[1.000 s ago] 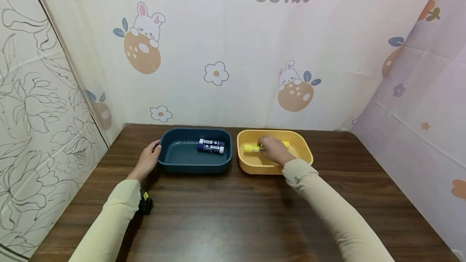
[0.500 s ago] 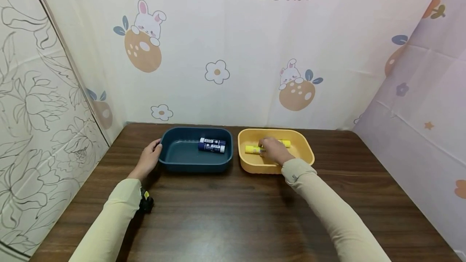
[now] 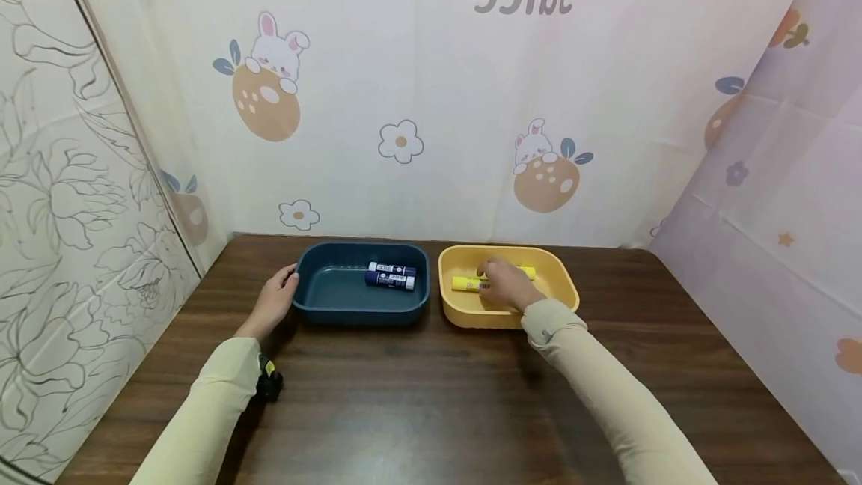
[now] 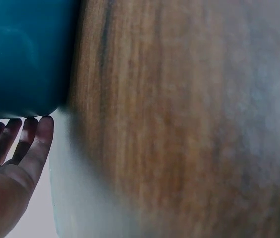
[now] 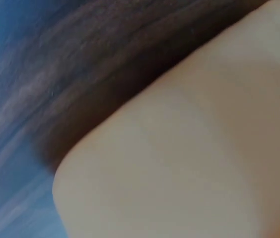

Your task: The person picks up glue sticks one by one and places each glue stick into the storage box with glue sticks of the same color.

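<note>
My left hand is at the left end of the dark blue tray. In the left wrist view its fingertips touch the outer wall of the tray, fingers fairly straight. Two navy glue sticks with white ends, a rear one and a front one, lie side by side in the tray's right half. Inside the yellow tray my right hand pinches a yellow glue stick with curled fingers. A second yellow glue stick shows behind the hand, partly hidden by it.
Both trays stand side by side near the back edge of the brown wooden table, a narrow gap between them. Behind hangs a printed curtain. A small black device sits at my left wrist. In the right wrist view, the yellow tray's wall fills most of the picture.
</note>
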`<action>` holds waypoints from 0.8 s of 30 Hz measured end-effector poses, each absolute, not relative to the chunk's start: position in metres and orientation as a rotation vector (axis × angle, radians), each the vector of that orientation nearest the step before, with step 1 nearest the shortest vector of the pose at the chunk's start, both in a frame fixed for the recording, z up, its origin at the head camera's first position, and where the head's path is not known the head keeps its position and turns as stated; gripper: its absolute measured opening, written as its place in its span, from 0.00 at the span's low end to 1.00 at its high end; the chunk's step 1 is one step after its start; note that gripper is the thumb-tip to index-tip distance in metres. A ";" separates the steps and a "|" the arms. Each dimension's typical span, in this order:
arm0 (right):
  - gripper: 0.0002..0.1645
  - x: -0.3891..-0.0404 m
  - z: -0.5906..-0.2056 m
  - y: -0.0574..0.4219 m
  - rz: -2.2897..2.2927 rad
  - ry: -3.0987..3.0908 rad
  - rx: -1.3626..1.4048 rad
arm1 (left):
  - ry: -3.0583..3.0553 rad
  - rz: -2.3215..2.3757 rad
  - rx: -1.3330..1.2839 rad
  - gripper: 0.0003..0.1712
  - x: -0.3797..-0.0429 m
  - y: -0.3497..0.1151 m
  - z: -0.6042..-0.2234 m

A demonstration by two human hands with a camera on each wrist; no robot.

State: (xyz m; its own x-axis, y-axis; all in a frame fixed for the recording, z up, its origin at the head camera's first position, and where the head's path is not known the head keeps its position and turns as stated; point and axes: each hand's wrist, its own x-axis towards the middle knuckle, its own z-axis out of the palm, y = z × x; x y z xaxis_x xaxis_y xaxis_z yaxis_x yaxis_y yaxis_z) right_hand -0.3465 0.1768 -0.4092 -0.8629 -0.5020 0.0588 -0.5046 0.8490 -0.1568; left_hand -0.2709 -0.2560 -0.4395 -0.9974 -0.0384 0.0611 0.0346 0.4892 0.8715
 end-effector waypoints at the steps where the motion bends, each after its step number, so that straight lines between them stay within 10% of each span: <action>1: 0.19 -0.346 -0.408 0.178 0.259 -3.001 0.818 | -2.645 -1.556 -0.001 0.29 -0.271 -0.256 -0.440; 24: 0.21 -0.317 -0.378 0.195 0.306 -2.901 0.887 | -2.658 -1.541 -0.011 0.30 -0.271 -0.257 -0.439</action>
